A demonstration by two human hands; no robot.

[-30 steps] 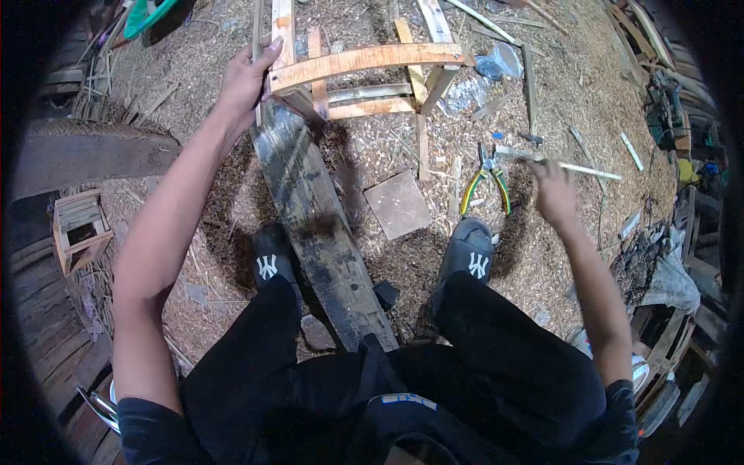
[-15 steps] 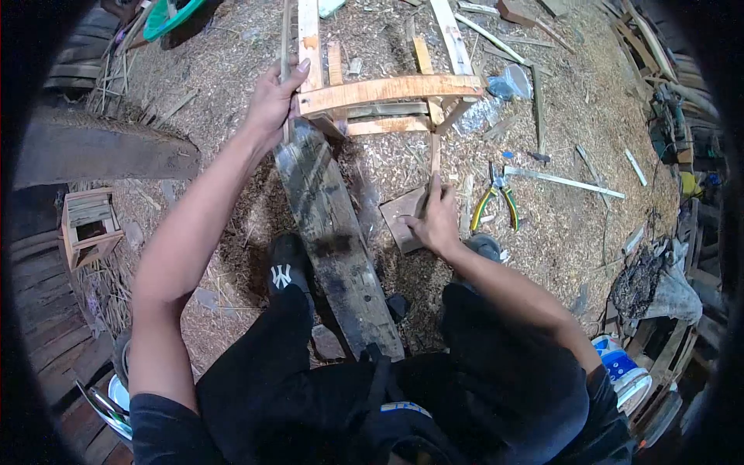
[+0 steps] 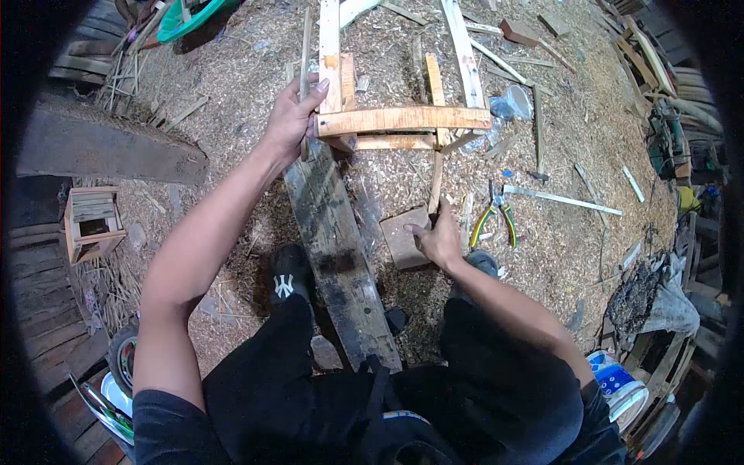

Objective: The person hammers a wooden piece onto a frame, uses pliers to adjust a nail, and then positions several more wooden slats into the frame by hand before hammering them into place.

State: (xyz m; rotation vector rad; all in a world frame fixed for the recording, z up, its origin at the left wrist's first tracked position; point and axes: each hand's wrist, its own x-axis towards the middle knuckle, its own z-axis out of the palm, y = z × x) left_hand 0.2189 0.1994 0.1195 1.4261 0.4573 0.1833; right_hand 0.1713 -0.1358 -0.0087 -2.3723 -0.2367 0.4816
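Note:
My left hand (image 3: 298, 116) is wrapped round a side post of a light wooden frame (image 3: 403, 118), at the corner by its curved crosspiece. A thin wooden slat (image 3: 308, 46) runs alongside the post within the same grip. Beneath that hand, a long weathered plank (image 3: 333, 240) slants between my feet. My right hand (image 3: 439, 240) is closed on the lower end of a narrow wooden strip (image 3: 436, 178), whose upper end meets the frame's underside in this view. Under the fingers lies a flat square block (image 3: 403, 239). Pliers (image 3: 494, 217) with yellow-green handles rest just right of it.
Wood shavings cover the ground. A hammer (image 3: 539, 147) and a pale straight strip (image 3: 562, 200) lie to the right. A small wooden box frame (image 3: 93, 223) stands left, below a thick beam (image 3: 116, 147). A green basin (image 3: 190, 22) sits at upper left, a blue-white bucket (image 3: 616, 384) at lower right.
The frame and my left hand have shifted slightly right and down in view. My right hand has moved a little lower, still on the strip.

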